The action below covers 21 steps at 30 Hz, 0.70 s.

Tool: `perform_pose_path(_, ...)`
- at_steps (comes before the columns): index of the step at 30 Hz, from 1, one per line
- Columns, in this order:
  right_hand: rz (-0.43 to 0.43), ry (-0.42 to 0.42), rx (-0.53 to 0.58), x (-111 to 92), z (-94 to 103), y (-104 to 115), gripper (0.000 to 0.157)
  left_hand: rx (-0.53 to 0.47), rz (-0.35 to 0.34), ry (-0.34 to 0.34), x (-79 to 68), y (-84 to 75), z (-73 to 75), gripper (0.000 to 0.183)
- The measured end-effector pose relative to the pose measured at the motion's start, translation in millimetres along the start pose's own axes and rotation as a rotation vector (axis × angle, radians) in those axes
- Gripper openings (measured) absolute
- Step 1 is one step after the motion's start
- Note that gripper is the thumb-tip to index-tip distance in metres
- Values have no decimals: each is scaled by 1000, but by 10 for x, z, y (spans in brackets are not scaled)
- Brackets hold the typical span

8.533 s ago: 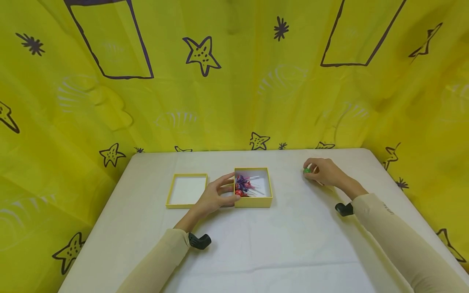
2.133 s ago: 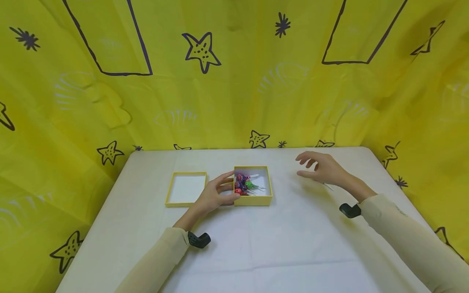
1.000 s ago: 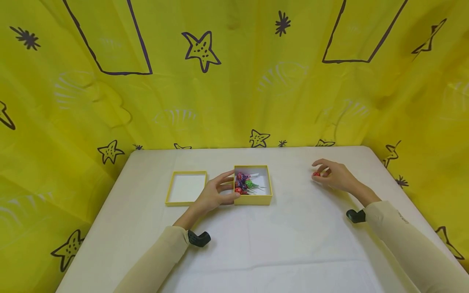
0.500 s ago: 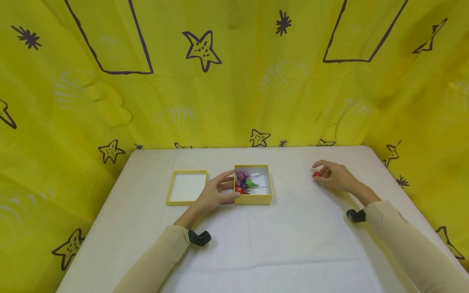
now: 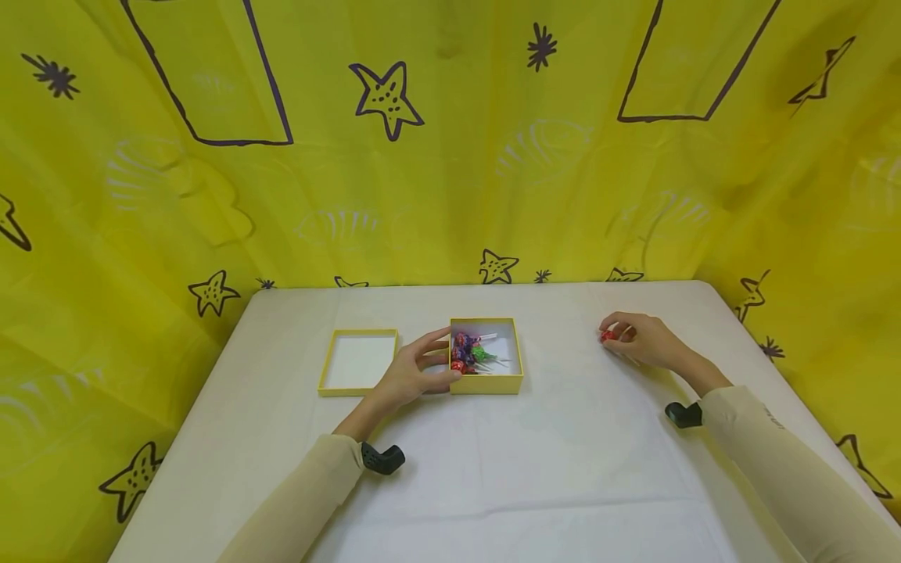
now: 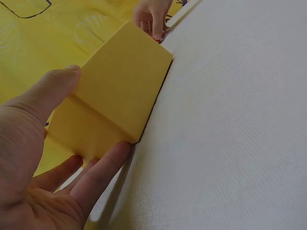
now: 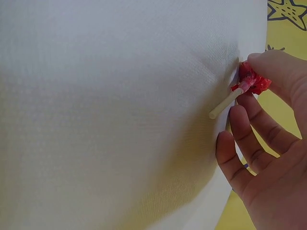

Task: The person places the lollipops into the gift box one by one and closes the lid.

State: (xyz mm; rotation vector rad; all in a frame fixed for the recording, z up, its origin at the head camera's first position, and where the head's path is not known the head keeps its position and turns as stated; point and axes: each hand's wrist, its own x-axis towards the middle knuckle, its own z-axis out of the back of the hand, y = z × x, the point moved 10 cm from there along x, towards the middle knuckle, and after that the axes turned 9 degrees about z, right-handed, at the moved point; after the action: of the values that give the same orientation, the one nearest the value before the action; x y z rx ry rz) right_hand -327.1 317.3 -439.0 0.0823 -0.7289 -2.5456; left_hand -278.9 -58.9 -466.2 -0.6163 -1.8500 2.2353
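My left hand (image 5: 411, 374) holds the left side of a yellow box (image 5: 493, 384); the left wrist view has the thumb on one face and fingers on another. Inside the box, lollipops lie heads to the left: a green lollipop (image 5: 482, 354), a red lollipop (image 5: 458, 366) and several purple and red ones, their white sticks toward the right. Over the right part of the table, my right hand (image 5: 644, 340) pinches another red lollipop (image 7: 249, 81) by its wrapped head between thumb and forefinger. Its white stick points away from the palm, close to the cloth.
A shallow yellow-edged lid (image 5: 359, 389) lies inside-up left of the box, partly behind the left hand. The white-covered table (image 5: 563, 461) ends at a yellow patterned curtain (image 5: 450, 195) at the back and sides.
The green lollipop, earlier in my right hand, now lies in the box. The right hand came back open, then took hold of a red lollipop on the right. The left hand stayed on the box.
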Motion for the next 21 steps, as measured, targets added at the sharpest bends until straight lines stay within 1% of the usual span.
perform_pose_path(7, 7, -3, -1, 1, 13, 16, 24, 4, 1, -6, -7, -10, 2, 83)
perform_pose_path(13, 19, -8, -11, 4, 24, 27, 23, 4, -11, -7, -7, -20, -2, 83)
perform_pose_path(18, 27, 1, -13, 11, 16, 20, 23, 10, -16, -7, -10, -25, -1, 84)
perform_pose_path(21, 40, 17, -21, 24, 13, 58, 22, 13, -14, -10, -14, -25, 3, 85)
